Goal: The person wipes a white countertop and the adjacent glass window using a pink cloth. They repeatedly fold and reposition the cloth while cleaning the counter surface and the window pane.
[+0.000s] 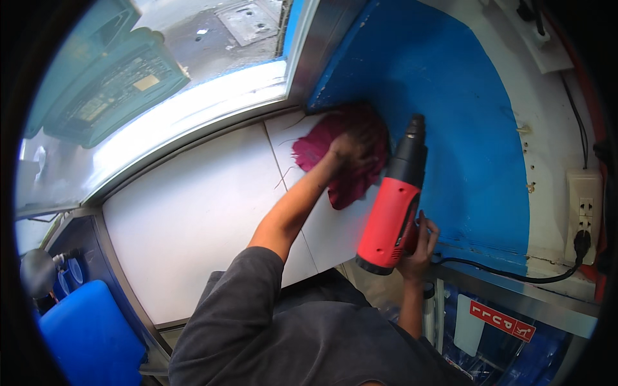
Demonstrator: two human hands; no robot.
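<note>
My right hand [420, 252] is wrapped round the handle side of a red and black heat gun [387, 222]. Its dark nozzle tilts up and away, close to the blue wall panel. A black cord leads off from near that hand. On the far right part of the white surface, my left hand [355, 147] presses on a crumpled maroon cloth [344, 191]. Motion blurs the left fingers, so I cannot make out whether they grip the cloth or lie flat on it. The cloth reaches the foot of the blue panel [460, 174].
A white tiled counter [199, 212] spreads below a glass window [238, 80]. Wall sockets [584, 215] at right hold a black plug [582, 243]. A blue plastic seat-like object [93, 334] stands lower left. At lower right is a glass-fronted cabinet with a red sticker [502, 321].
</note>
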